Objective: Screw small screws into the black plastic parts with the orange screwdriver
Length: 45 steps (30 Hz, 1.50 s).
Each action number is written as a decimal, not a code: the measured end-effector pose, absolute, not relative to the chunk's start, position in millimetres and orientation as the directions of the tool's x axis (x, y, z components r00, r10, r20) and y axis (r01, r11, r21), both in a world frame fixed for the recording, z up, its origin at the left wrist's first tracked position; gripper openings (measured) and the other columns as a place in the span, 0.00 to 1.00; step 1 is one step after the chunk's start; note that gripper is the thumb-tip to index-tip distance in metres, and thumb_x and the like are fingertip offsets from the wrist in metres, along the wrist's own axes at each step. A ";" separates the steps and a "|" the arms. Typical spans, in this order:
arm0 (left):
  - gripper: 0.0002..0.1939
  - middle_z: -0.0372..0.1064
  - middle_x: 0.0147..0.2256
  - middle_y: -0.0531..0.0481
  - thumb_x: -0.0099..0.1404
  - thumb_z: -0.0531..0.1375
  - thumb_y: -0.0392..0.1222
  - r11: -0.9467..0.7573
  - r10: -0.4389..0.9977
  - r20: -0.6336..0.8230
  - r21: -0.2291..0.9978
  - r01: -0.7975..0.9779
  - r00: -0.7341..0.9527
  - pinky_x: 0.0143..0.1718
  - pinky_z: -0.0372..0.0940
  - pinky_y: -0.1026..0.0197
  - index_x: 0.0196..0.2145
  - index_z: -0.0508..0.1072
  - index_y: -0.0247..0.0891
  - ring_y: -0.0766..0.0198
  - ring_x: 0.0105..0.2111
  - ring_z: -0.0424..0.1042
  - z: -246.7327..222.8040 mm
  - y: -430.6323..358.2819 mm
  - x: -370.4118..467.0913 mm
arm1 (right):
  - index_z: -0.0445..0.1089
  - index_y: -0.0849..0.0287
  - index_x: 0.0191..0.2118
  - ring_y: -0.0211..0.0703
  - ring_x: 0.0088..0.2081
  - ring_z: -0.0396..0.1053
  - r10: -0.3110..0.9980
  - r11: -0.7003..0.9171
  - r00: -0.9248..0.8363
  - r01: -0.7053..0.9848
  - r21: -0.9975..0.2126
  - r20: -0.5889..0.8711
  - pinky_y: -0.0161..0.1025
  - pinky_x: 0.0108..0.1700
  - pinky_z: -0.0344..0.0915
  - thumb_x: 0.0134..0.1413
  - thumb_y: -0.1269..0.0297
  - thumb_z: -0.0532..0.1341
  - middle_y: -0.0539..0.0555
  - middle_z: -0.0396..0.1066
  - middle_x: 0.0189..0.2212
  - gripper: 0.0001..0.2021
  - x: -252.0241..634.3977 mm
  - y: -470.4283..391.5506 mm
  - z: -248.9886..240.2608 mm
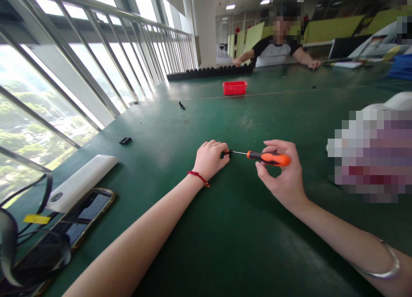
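Note:
My left hand (210,159) rests on the green table (225,228), fingers closed around a small black part (224,154) that sticks out on its right side. My right hand (280,172) grips an orange-and-black screwdriver (268,158) by the handle. Its thin metal shaft points left and its tip meets the black part. A red string bracelet sits on my left wrist and a silver bangle on my right forearm.
A red basket (234,87) stands further back, with a long black row of parts (209,71) behind it, where another person (277,48) sits. Small black pieces (125,140) lie to the left. A white power bank (80,181) and phone (86,217) lie near the left edge.

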<state>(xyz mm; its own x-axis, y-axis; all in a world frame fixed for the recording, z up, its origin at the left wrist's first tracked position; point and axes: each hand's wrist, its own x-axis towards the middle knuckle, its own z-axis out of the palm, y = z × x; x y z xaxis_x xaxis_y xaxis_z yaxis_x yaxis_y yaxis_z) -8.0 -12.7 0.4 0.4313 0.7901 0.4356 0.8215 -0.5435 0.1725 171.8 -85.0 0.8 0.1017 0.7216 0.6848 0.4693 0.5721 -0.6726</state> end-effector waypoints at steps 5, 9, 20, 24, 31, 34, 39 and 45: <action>0.05 0.74 0.32 0.52 0.58 0.57 0.39 -0.490 0.840 0.405 0.278 0.826 0.361 0.39 0.64 0.58 0.30 0.74 0.41 0.60 0.35 0.70 0.3 -11.9 -8.6 | 0.68 0.56 0.33 0.38 0.23 0.64 0.843 0.472 0.003 0.477 -0.742 0.538 0.37 0.30 0.61 0.53 0.64 0.57 0.47 0.65 0.20 0.04 174.0 -86.2 0.4; 0.05 0.75 0.33 0.53 0.58 0.58 0.40 -0.432 0.882 0.374 0.403 0.807 0.286 0.39 0.65 0.58 0.31 0.75 0.42 0.60 0.36 0.71 -1.0 -8.8 -10.7 | 0.68 0.57 0.34 0.37 0.23 0.64 0.865 0.431 0.054 0.430 -0.793 0.500 0.35 0.27 0.60 0.54 0.62 0.57 0.48 0.67 0.22 0.06 174.5 -85.0 -1.1; 0.08 0.76 0.34 0.52 0.58 0.59 0.43 -0.384 0.911 0.339 0.491 0.782 0.234 0.39 0.66 0.58 0.33 0.77 0.43 0.59 0.37 0.72 -1.8 -6.6 -11.9 | 0.66 0.55 0.39 0.43 0.36 0.72 0.918 0.382 -0.125 0.544 -0.747 0.378 0.38 0.38 0.65 0.51 0.65 0.58 0.51 0.73 0.35 0.08 172.6 -77.2 -5.3; 0.08 0.76 0.34 0.52 0.58 0.59 0.43 -0.392 0.907 0.345 0.492 0.777 0.240 0.39 0.66 0.59 0.33 0.77 0.42 0.60 0.37 0.72 -1.3 -7.0 -11.9 | 0.65 0.54 0.40 0.44 0.37 0.72 0.926 0.366 -0.135 0.561 -0.743 0.354 0.41 0.41 0.66 0.51 0.64 0.58 0.51 0.72 0.35 0.09 172.8 -76.9 -6.8; 0.08 0.76 0.34 0.52 0.58 0.58 0.43 -0.399 0.904 0.354 0.493 0.773 0.241 0.39 0.66 0.60 0.33 0.77 0.42 0.60 0.36 0.72 -0.5 -7.3 -11.6 | 0.65 0.53 0.40 0.45 0.36 0.72 0.919 0.381 -0.151 0.580 -0.720 0.365 0.42 0.40 0.66 0.51 0.65 0.58 0.51 0.72 0.33 0.09 173.2 -76.2 -7.3; 0.08 0.75 0.34 0.51 0.58 0.59 0.42 -0.402 0.903 0.357 0.495 0.770 0.241 0.39 0.66 0.60 0.32 0.76 0.41 0.61 0.36 0.72 -0.6 -7.3 -11.3 | 0.65 0.53 0.41 0.45 0.36 0.72 0.919 0.382 -0.162 0.591 -0.711 0.359 0.43 0.41 0.66 0.51 0.64 0.58 0.51 0.72 0.33 0.10 173.5 -75.8 -7.6; 0.07 0.75 0.33 0.51 0.57 0.59 0.42 -0.402 0.901 0.366 0.496 0.769 0.234 0.38 0.67 0.60 0.32 0.76 0.41 0.61 0.36 0.72 -1.5 -6.5 -11.8 | 0.65 0.53 0.41 0.45 0.34 0.72 0.911 0.398 -0.168 0.603 -0.691 0.377 0.42 0.39 0.67 0.50 0.65 0.58 0.51 0.72 0.33 0.10 173.6 -75.8 -9.1; 0.07 0.75 0.33 0.51 0.57 0.59 0.41 -0.393 0.903 0.367 0.499 0.772 0.223 0.38 0.67 0.60 0.32 0.76 0.41 0.61 0.35 0.72 -2.2 -6.0 -12.5 | 0.65 0.53 0.41 0.46 0.36 0.71 0.922 0.377 -0.171 0.603 -0.703 0.348 0.43 0.41 0.66 0.50 0.64 0.58 0.50 0.70 0.31 0.10 173.4 -76.6 -7.8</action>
